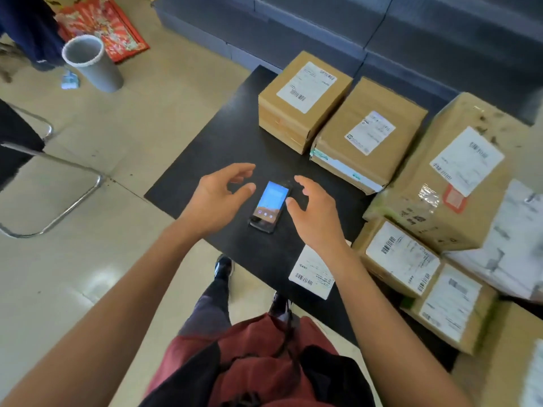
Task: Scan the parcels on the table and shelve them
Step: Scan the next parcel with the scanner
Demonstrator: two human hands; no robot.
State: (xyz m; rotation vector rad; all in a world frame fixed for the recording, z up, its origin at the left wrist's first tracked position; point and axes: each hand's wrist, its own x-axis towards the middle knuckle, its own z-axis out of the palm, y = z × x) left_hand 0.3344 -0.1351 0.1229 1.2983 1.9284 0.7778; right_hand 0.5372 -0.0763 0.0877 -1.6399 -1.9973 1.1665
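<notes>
The handheld scanner (271, 206) lies flat on the black counter (223, 148), screen up and lit blue, its long axis running near-to-far with a slight lean to the right. It sits between my two hands. My left hand (217, 198) hovers just left of it, fingers spread and loosely curved, holding nothing; I cannot tell whether any fingertip touches the device. My right hand (313, 210) is just right of it, fingers likewise spread and relaxed, thumb close to the scanner's right edge, gripping nothing.

Parcels sit to the right and far right of the scanner. Far side: a small cardboard box (302, 101) with a white label on top, and just beside it on the right a second box (367, 133), flatter, also labelled. Further right, a large worn box (446, 177) with label and tape. Near it, toward me, two smaller labelled boxes (399, 257) (452, 309), one beside the other. A loose shipping label (313, 273) lies on the counter's near edge, under my right forearm.

On the floor at far left: a grey cylindrical bin (91, 64) and a metal chair frame (58, 177).
</notes>
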